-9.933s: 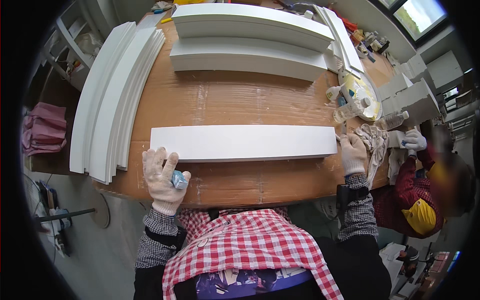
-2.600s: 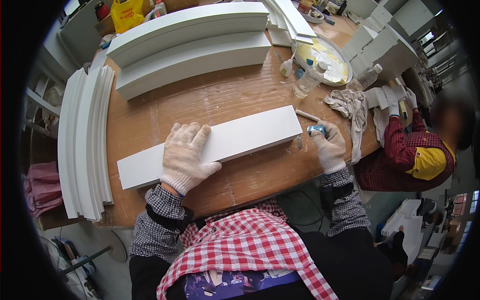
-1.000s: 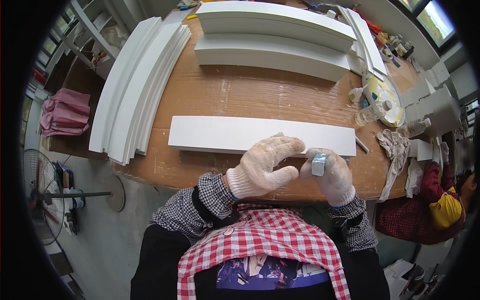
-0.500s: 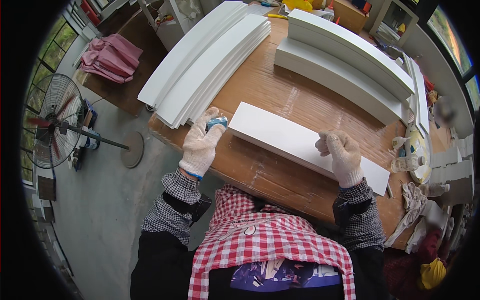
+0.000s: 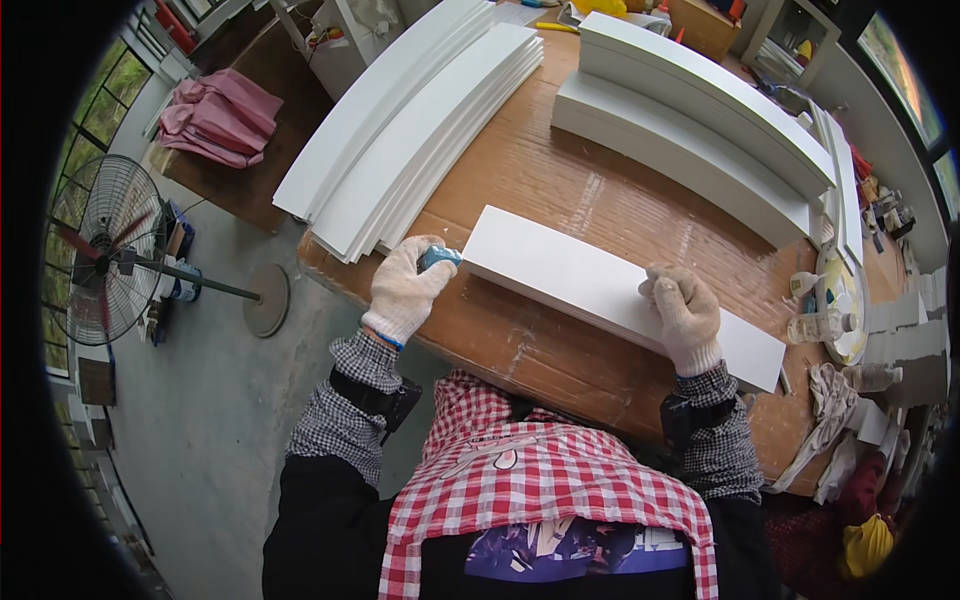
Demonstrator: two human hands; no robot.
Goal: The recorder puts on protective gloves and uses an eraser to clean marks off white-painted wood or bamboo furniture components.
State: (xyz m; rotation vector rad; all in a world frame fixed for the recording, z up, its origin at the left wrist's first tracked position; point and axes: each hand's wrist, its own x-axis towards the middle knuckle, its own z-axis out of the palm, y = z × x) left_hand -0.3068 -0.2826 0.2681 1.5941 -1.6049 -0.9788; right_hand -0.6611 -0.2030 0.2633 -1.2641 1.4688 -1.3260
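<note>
In a white cotton glove, my left hand (image 5: 404,288) grips a small blue-and-white piece (image 5: 440,257), too small to name, at the left end of a long white board (image 5: 560,260). Thin lines along its front edge suggest several boards stacked together. My right hand (image 5: 686,322), also gloved, is over the board's right half with fingers curled into a pinch. What those fingers hold, if anything, cannot be made out. Brown cardboard (image 5: 520,345) covers the table under the board.
Stacks of long white panels (image 5: 420,140) lie at the far left of the table. More white boards (image 5: 690,160) are piled at the far right. Plastic bottles (image 5: 815,327) and cloths (image 5: 828,410) crowd the right edge. A standing fan (image 5: 105,250) is on the floor at left.
My left hand has turned and lowered slightly, bringing the blue piece to the board's left end. My right hand has shifted slightly down and its fingers remain curled.
</note>
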